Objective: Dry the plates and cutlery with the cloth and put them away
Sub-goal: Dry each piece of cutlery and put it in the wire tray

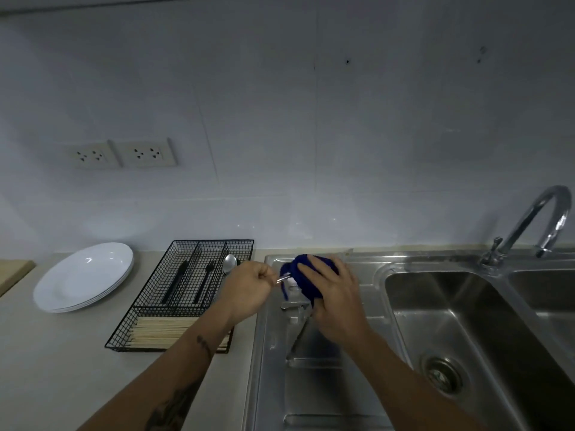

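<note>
Here we stand at a brushed steel sink [326,377], its ribbed drainboard beside a deep basin. On the pale matte counter [62,353] sits a black wire tray [149,309] with dark cutlery and a shiny spoon [229,263] in its long slots and pale chopsticks [161,332] across its near slot. Left of it lies a stack of glossy white round plates [82,276]. Our right hand [336,301] curls around a bunched dark-blue cloth [306,270] above the drainboard. Our left hand [249,289] is fisted, pinching a thin metal handle [282,279] whose far end is buried in the cloth. More cutlery [297,337] lies on the drainboard below.
</note>
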The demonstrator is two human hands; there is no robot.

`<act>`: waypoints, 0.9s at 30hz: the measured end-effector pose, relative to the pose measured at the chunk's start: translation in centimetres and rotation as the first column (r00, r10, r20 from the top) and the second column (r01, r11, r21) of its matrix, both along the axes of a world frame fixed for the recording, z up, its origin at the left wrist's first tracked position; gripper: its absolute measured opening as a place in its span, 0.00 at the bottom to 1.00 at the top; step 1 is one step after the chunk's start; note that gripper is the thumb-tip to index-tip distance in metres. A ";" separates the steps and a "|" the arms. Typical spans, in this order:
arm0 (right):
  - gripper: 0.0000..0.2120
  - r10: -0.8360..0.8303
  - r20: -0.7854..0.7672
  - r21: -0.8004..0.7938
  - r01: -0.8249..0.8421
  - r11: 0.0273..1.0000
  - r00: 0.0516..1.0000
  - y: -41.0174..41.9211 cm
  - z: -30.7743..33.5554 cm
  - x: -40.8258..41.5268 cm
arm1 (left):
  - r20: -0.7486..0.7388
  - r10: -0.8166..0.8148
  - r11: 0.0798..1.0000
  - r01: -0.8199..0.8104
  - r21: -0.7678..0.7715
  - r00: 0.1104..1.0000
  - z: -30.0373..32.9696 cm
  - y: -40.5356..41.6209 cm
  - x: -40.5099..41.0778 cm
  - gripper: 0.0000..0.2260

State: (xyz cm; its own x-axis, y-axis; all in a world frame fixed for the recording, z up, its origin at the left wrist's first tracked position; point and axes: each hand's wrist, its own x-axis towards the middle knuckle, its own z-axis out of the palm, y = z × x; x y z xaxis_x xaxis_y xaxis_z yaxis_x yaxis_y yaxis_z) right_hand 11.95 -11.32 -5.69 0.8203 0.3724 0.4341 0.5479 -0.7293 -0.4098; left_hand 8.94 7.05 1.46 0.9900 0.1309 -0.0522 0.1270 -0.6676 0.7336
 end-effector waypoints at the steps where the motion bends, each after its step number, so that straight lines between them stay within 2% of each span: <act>1: 0.36 0.007 -0.041 0.045 -0.006 0.999 0.999 0.0 -0.4 0.4 | -0.012 -0.001 1.000 0.001 -0.002 1.000 -0.2 0.5 0.0 0.17; 3: 0.34 -0.013 -0.123 0.154 0.032 0.988 0.992 0.4 -0.6 1.0 | -0.036 -0.011 1.000 0.011 0.002 0.999 -0.8 1.5 0.2 0.16; 4: 0.33 -0.041 -0.138 0.158 0.063 0.985 0.990 0.7 -0.4 0.9 | -0.052 -0.011 1.000 0.012 0.005 0.999 -1.0 1.9 0.2 0.15; 7: 0.26 -0.123 -0.021 0.087 0.124 0.988 0.992 2.4 0.3 0.3 | -0.084 -0.039 0.999 0.038 -0.009 0.996 -0.8 3.1 0.7 0.14; 9: 0.23 -0.215 -0.023 0.056 0.216 0.975 0.976 3.6 1.1 0.3 | -0.093 -0.078 0.997 0.080 0.020 0.993 -0.6 3.8 0.9 0.12; 12: 0.28 -0.310 -0.055 0.057 0.313 0.948 0.949 5.2 1.9 0.5 | -0.102 -0.120 0.992 0.123 0.023 0.988 -0.8 5.3 1.3 0.11; 15: 0.30 -0.245 -0.041 0.080 0.248 0.966 0.969 7.6 1.8 0.2 | -0.112 -0.151 0.987 0.145 -0.064 0.982 -1.5 6.5 2.2 0.14; 17: 0.30 -0.171 0.025 0.030 0.171 0.985 0.985 8.5 0.8 -0.2 | -0.101 -0.157 0.983 0.145 -0.113 0.982 -2.1 7.2 3.0 0.16; 21: 0.37 -0.176 0.087 -0.054 0.181 0.982 0.981 8.5 -0.8 -0.9 | -0.069 -0.164 0.972 0.150 -0.178 0.984 -3.2 8.3 3.6 0.13; 24: 0.41 -0.148 0.044 -0.088 0.152 0.984 0.988 7.6 -1.6 -0.8 | -0.071 -0.197 0.968 0.182 -0.173 0.978 -3.5 8.3 3.5 0.15; 27: 0.39 -0.251 -0.052 -0.067 0.248 0.966 0.966 6.1 -2.2 -0.8 | -0.091 -0.212 0.971 0.200 -0.130 0.973 -4.0 8.0 3.0 0.12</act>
State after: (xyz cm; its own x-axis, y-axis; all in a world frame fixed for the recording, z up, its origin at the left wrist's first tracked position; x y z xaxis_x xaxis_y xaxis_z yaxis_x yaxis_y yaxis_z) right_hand 11.20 -5.24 -7.90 0.9144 0.1762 0.3644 0.3211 -0.8640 -0.3879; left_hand 11.94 15.09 -2.57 0.9833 -0.0886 -0.1589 0.0756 -0.5958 0.7996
